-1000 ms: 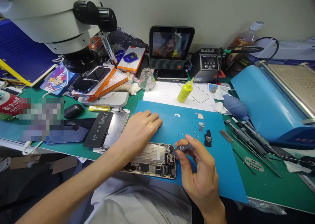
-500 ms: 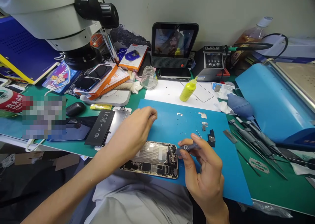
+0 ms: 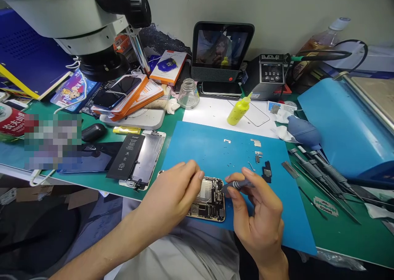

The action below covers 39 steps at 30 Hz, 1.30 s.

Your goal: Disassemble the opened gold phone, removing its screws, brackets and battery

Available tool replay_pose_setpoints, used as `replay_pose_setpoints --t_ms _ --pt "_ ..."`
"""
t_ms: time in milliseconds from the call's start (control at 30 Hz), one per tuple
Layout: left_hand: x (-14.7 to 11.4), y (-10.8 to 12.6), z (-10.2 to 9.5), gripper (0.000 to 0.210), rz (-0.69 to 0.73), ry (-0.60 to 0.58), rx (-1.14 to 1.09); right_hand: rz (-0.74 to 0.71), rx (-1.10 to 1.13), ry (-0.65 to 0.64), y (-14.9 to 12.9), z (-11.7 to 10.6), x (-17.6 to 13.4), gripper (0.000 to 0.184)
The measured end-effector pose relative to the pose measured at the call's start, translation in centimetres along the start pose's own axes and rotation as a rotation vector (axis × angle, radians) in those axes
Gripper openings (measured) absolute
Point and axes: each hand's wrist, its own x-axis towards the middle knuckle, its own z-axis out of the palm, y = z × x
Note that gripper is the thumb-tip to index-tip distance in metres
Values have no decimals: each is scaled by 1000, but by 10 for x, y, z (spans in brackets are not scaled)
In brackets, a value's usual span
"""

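An opened phone lies on the blue mat at the front edge of the desk, its inner boards exposed. My right hand pinches a slim grey screwdriver between thumb and fingers, its working end at the phone's right end. Over the phone's left part hovers my left hand, fingers closed together; whether anything is in them is hidden. Small metal brackets, tiny screws and a black part lie on the mat beyond and right of the phone.
Left of the mat are a battery and a screen assembly. A yellow-green bottle and glass jar stand behind. Tweezers and a razor blade lie right. A microscope overhangs the left side.
My left hand has come down and slightly right, now covering the phone's left part. My right hand stays at the phone's right end with the screwdriver. The whole view has shifted slightly.
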Motion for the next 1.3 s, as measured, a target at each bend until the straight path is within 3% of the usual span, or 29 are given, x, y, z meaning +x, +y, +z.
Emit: replay_pose_setpoints --t_ms 200,333,467,667,833,1100,1200,1300 --pt "-2 -5 5 39 33 27 54 -81 -56 -2 0 0 5 80" --pt "-3 -7 6 37 50 28 84 -173 -109 -9 1 -5 9 88" --pt "-3 -6 7 27 62 26 86 -195 -70 -56 1 -8 9 75" --pt "-3 -7 10 9 127 32 85 -113 -29 -41 1 -5 6 78" --pt "-3 -12 14 12 226 9 67 24 38 13 0 -4 5 78" --pt "-1 -9 22 10 253 -7 75 168 191 54 -5 -3 5 65" --pt "-2 -2 16 12 240 -18 98 215 226 118 -7 -3 6 61" --pt "4 -2 -1 13 229 -43 133 266 260 240 -9 -3 10 54"
